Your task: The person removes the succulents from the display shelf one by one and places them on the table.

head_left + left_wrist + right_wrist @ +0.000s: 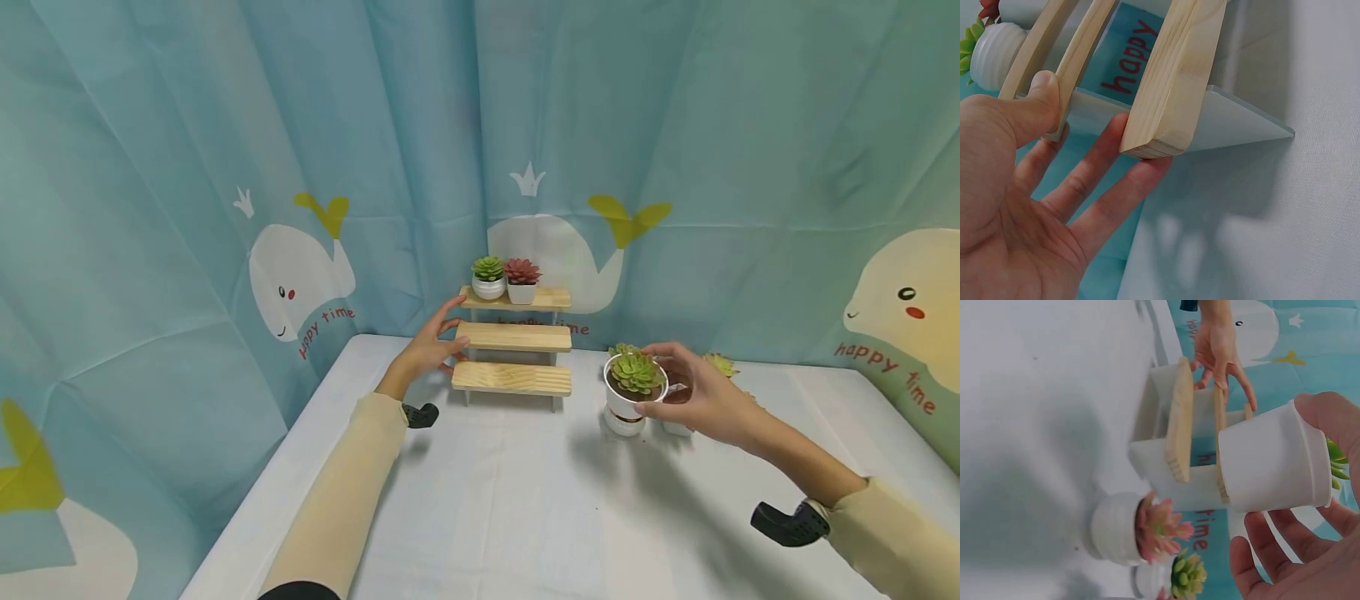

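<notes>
Between the thumb and fingers of the right hand (701, 400) is a white pot with a green succulent (634, 375), gripped near its rim and, by the look of it from the right wrist, raised over the table (540, 500). From this pot, in the head view, the left hand (423, 350) lies at nine o'clock, grasping nothing: its spread fingers and thumb touch the left ends of the boards of a three-step stand (514, 337).

Toward ten o'clock from the held pot, on the stand's top board (553, 298), a round pot with a green plant (489, 279) sits just beside a square pot with a red plant (522, 279). I would count those two as done; the held pot is not yet on the stand.

On the table, the right wrist view shows a pink succulent (1160, 526) at eight o'clock from the held pot and a yellow-green succulent (1188, 575) at seven, both in white pots; more leaves show partly at the lower edge. These seem to be what is left, so the work looks less than half through, though overlaps prevent a sure count.
</notes>
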### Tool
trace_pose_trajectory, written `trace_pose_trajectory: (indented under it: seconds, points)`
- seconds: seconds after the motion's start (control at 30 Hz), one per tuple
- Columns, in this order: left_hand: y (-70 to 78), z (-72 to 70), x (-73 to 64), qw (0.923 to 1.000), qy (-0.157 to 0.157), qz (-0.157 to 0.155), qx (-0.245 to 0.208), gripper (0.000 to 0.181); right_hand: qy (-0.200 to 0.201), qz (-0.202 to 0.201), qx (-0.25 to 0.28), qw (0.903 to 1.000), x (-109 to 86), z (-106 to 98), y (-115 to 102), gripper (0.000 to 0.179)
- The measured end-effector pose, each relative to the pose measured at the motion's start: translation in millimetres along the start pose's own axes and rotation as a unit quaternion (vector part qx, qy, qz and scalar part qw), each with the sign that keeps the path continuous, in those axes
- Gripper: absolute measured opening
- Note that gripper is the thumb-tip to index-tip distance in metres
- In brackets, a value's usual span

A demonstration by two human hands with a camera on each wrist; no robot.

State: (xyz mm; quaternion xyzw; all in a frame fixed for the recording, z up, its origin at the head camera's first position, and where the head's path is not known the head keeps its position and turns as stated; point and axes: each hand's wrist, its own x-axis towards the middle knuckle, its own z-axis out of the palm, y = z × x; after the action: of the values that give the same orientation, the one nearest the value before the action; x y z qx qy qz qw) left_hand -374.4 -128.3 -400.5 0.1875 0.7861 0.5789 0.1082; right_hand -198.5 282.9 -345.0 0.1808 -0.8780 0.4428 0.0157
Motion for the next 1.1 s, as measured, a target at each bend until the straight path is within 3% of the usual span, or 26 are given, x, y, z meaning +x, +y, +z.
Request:
trace_pose_trajectory:
  seconds: [0.5, 0.63, 1.1]
  points:
    - [0.3, -0.7, -0.3, 1.0, 0.001, -0.002, 0.003, 0.076, -0.002, -0.006, 0.027, 0.9996, -33.1, 23.2, 22.4, 0.071]
    - [2.0, -0.6, -0.9, 1.0, 0.006, -0.007, 0.001, 0.076, 0.001, -0.017, 0.029, 0.9994, -37.7, 27.8, 26.6, 0.069]
    - [1.3, 0.8, 1.7, 0.9998, 0.007, -0.016, 0.003, 0.077, -0.006, 0.001, 0.081, 0.9967, -53.6, 50.9, 51.8, 0.069]
